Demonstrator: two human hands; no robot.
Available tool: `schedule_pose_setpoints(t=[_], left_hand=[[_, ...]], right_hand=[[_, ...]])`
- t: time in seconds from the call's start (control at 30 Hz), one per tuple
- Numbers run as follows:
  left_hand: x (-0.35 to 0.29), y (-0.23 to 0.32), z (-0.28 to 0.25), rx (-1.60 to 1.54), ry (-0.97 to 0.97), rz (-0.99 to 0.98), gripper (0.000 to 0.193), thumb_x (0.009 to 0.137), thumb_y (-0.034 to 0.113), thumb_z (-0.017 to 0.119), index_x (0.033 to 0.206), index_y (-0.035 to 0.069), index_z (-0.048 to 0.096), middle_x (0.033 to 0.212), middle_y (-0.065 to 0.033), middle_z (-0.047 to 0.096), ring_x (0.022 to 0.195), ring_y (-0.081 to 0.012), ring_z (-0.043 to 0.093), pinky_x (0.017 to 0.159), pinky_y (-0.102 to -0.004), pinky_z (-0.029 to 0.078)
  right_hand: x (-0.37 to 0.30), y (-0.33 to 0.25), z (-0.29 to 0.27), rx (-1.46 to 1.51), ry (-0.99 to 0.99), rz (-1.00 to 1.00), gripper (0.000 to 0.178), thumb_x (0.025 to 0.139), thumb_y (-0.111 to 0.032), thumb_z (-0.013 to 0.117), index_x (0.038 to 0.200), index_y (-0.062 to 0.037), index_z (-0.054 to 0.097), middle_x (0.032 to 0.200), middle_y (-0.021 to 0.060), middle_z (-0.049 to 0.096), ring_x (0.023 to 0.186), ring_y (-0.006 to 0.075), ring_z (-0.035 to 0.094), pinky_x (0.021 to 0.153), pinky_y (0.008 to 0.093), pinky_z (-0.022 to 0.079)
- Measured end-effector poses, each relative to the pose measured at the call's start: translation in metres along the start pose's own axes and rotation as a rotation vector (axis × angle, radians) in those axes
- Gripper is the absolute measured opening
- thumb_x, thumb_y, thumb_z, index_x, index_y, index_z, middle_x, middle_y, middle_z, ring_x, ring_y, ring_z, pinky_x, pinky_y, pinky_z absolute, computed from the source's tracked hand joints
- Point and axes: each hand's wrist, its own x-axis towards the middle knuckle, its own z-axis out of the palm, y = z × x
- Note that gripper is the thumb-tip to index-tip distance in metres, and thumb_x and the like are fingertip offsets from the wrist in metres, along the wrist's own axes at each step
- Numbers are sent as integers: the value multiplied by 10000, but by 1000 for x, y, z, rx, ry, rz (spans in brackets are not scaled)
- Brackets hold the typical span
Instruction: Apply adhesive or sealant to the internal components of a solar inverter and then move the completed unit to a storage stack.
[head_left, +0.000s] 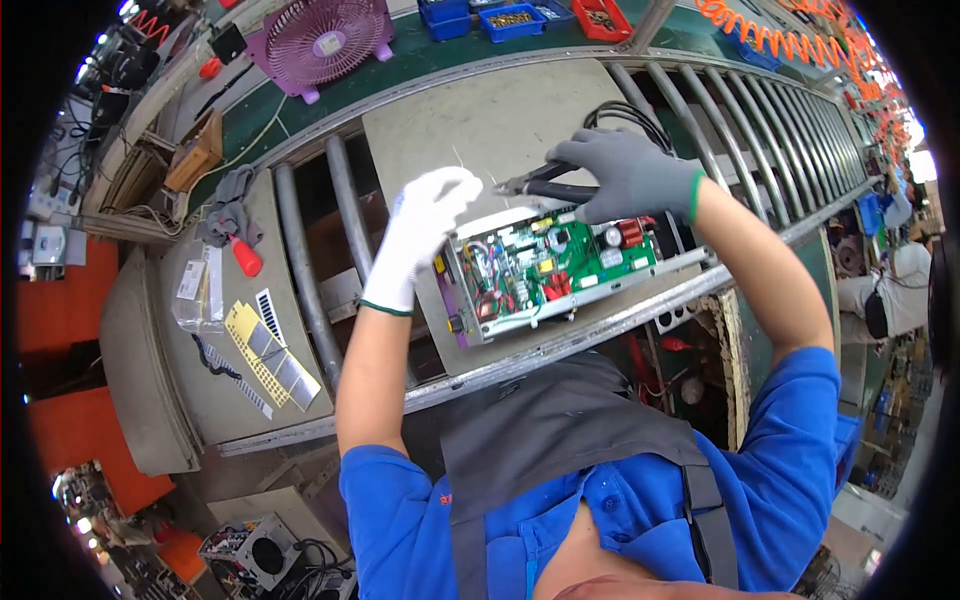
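Gripping black-handled cutters point(540, 182) in my grey-gloved right hand point(630, 175) above the circuit board point(545, 265), frame centre; white-gloved left hand point(425, 225) is pinching a thin wire.

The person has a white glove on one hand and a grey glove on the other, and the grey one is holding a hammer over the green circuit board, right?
Not a hammer. The head view shows the right hand in the grey glove holding black-handled pliers over the green circuit board. The left hand does wear a white glove.

The right hand point(628, 175), in a grey glove, grips black-handled cutters point(545, 183) above the green board point(545, 270). The left hand point(420, 235), in a white glove, touches the board's left end on the grey pallet point(480, 125).
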Motion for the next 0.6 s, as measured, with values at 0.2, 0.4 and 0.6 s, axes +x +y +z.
schedule_pose_setpoints(t=[0.2,0.4,0.6], left_hand=[[5,-19,30,60,364,131,267,940,143,668,1156,-12,687,1066,-63,728,946,-110,627,852,-275,495],[3,-14,31,287,433,177,156,951,95,629,1036,2,720,1230,-110,669,1094,-159,628,963,-306,475],[4,-16,27,166,325,165,123,933,30,591,968,1,706,1332,-147,608,1111,-169,598,942,-305,473]], right_hand=[[78,10,-7,-118,-345,-312,693,652,-372,745,1287,-116,638,1179,174,670,1099,351,652,918,449,520],[100,26,-11,-40,-495,-378,620,686,-338,744,1246,-86,656,1088,174,709,1047,370,672,896,446,528],[108,35,-1,128,-492,-332,548,710,-284,722,1214,-78,657,1080,185,695,1045,370,665,901,448,531]])
